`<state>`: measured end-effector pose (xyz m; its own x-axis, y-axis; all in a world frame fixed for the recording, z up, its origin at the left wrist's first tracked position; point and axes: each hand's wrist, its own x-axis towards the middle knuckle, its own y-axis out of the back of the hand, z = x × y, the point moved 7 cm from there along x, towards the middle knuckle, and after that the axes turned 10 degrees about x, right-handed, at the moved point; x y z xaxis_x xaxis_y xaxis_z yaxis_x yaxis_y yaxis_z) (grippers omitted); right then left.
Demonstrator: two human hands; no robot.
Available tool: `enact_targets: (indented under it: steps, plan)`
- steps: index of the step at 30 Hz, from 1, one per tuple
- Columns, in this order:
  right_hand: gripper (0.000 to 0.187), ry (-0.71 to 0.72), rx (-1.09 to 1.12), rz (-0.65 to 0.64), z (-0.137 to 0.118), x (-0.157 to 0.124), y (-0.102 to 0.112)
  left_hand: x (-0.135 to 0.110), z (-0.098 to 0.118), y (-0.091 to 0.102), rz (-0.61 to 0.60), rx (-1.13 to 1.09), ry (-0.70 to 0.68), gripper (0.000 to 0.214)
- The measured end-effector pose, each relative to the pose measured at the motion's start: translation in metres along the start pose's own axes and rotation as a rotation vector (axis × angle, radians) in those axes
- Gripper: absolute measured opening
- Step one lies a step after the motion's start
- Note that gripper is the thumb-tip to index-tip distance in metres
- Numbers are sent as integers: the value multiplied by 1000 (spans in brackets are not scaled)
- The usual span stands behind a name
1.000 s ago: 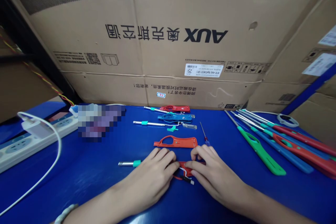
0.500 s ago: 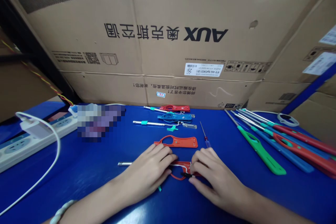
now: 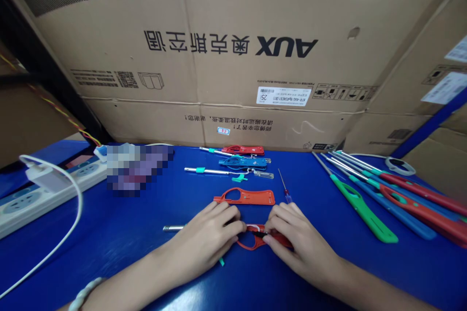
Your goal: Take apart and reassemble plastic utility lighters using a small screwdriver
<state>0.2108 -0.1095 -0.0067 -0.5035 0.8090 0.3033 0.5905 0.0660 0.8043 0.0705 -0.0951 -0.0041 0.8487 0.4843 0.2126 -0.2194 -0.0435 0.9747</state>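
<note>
My left hand (image 3: 213, 233) is closed over the left end of an orange lighter handle half (image 3: 251, 247), where a metal tube (image 3: 172, 228) sticks out to the left. My right hand (image 3: 297, 235) pinches a small black igniter piece (image 3: 260, 234) against the inside of this shell, just right of the finger loop. A white wire (image 3: 254, 227) runs between both hands along the shell. Below the left fingers shows the tip of a green part (image 3: 222, 262). A second orange handle half (image 3: 255, 197) lies just beyond both hands.
Behind lie red (image 3: 244, 149) and blue (image 3: 244, 163) handle halves and a metal tube (image 3: 207, 170) with a clear tank (image 3: 263, 174). A screwdriver (image 3: 285, 189) touches the right hand's far side. Several assembled lighters (image 3: 365, 209) lie right; a power strip (image 3: 54, 192) is left.
My right hand has brought the black igniter piece slightly up and into the orange shell, and the white wire is bent more tightly. My left hand stays nearly in place.
</note>
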Motion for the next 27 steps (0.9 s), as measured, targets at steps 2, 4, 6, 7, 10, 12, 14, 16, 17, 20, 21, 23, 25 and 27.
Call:
enact_targets:
  steps: [2,4,6,7,10,12,14,16,17,20,21,23,25,27]
  plan:
    - [10,-2,-4,12,1,-1,0,0,0,-1,-4,-2,7,20]
    - [10,7,-14,28,2,-2,1,0,-1,-2,-6,-4,10,19]
    - [9,13,-15,39,4,-2,1,0,-1,-2,1,-14,7,19]
    - [9,12,-10,45,5,-2,1,0,-1,-2,9,-19,5,19]
    - [11,8,12,60,6,-3,2,-1,-1,0,31,-28,-1,19]
    - [14,22,17,71,3,-3,3,-1,0,1,27,-22,0,18]
    - [17,51,17,72,-1,-4,4,-1,0,0,11,-11,7,18]
    - [21,70,14,71,-4,-4,5,-1,-1,-1,5,-5,13,17]
    - [21,74,12,71,-5,-4,5,-1,-1,-1,8,-5,15,16]
    - [17,46,13,62,-3,-3,4,0,-1,-2,14,-13,17,15]
    - [16,26,19,52,-1,-3,3,0,0,-2,13,-16,15,15]
    - [17,-25,40,32,4,-1,0,0,0,-3,6,-19,12,14]
    - [19,-72,66,23,8,0,-1,0,0,-3,-2,-15,8,15]
    - [20,-103,95,21,10,0,-2,0,1,-3,-8,-4,3,15]
